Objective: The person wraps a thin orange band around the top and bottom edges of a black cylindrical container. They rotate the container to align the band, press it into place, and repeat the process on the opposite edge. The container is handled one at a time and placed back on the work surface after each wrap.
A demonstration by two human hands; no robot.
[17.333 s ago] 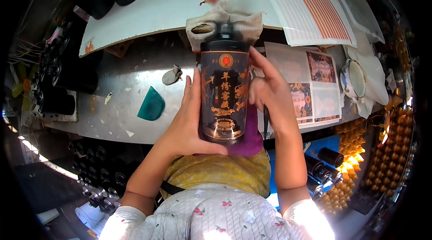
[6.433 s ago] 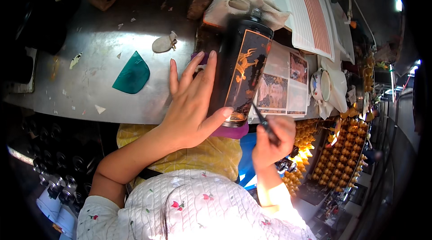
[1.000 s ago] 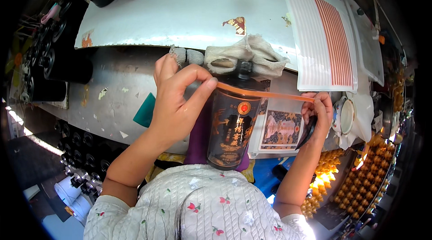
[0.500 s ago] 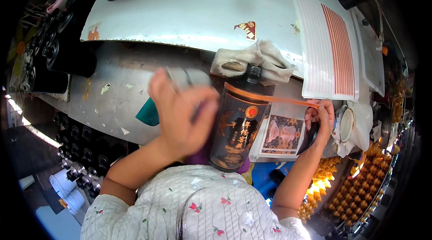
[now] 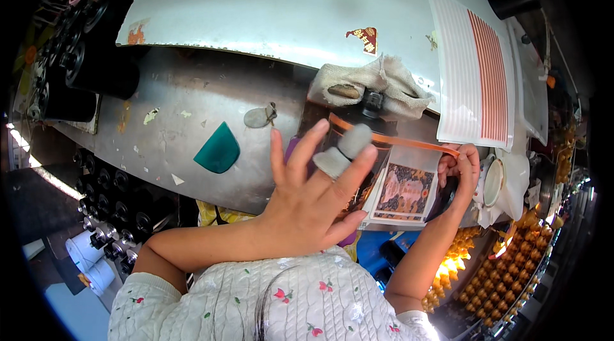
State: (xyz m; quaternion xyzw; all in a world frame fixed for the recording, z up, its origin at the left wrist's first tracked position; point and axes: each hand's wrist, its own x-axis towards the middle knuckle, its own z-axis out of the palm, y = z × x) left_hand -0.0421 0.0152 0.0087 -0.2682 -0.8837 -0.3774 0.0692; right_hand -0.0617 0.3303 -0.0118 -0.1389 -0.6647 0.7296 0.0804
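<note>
A black bottle (image 5: 382,125) leans in front of me, its capped neck by a rumpled off-white cloth (image 5: 403,90). An orange strip (image 5: 416,143) runs across the bottle's upper part and out to the right. My right hand (image 5: 462,163) pinches the strip's far end between thumb and finger. Spread over the bottle's front is my left hand (image 5: 307,197), fingers apart, with a grey finger cover (image 5: 354,143) banded in black on one finger. That finger is close to the strip; whether it touches cannot be seen. The hand hides most of the bottle's front.
A green scraper (image 5: 219,149) and another grey finger cover (image 5: 257,117) lie left on the metal table. Printed labels (image 5: 403,193) are stacked right of the bottle. A sheet of orange strips (image 5: 489,79) lies on the raised white board (image 5: 256,15). Black bottles (image 5: 102,72) crowd the left.
My left hand has moved right from beside the bottle to its front, its fingers spreading. This uncovers the grey finger cover and the green scraper. My right hand keeps hold of the strip.
</note>
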